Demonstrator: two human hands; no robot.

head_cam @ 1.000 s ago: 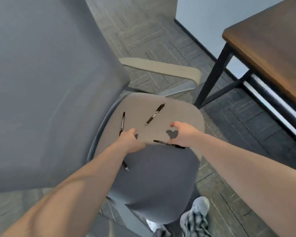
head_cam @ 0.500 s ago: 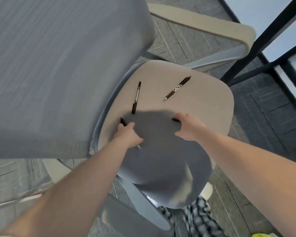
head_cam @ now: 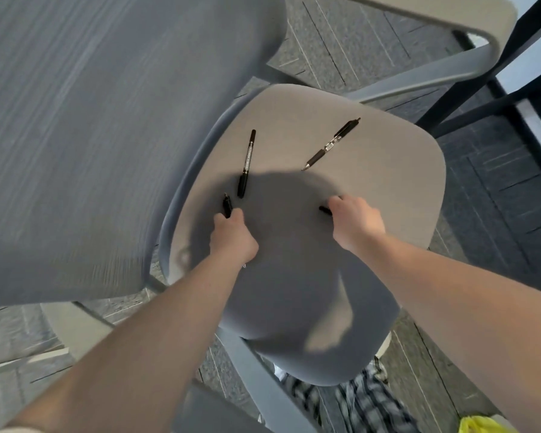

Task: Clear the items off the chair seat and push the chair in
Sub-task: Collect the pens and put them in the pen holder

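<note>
A grey office chair fills the view, its beige seat (head_cam: pixel 388 170) below me. Two black pens lie loose on the seat: one (head_cam: pixel 246 164) near the backrest side, one (head_cam: pixel 331 144) toward the far edge. My left hand (head_cam: pixel 231 237) is closed around a third black pen (head_cam: pixel 227 205), whose end sticks out above the fingers. My right hand (head_cam: pixel 355 223) is closed around a fourth black pen (head_cam: pixel 324 210), with only its tip showing at the left of the fist. Both hands rest low over the seat, in my shadow.
The chair's mesh backrest (head_cam: pixel 91 135) rises at the left. A beige armrest (head_cam: pixel 450 14) arcs across the top right, next to black table legs (head_cam: pixel 469 98). Grey carpet tiles surround the chair. My checked trousers (head_cam: pixel 366 398) show at the bottom, beside something yellow (head_cam: pixel 478 426).
My head has come closer over the seat. Both hands have closed around the two nearest pens; the two far pens have not moved.
</note>
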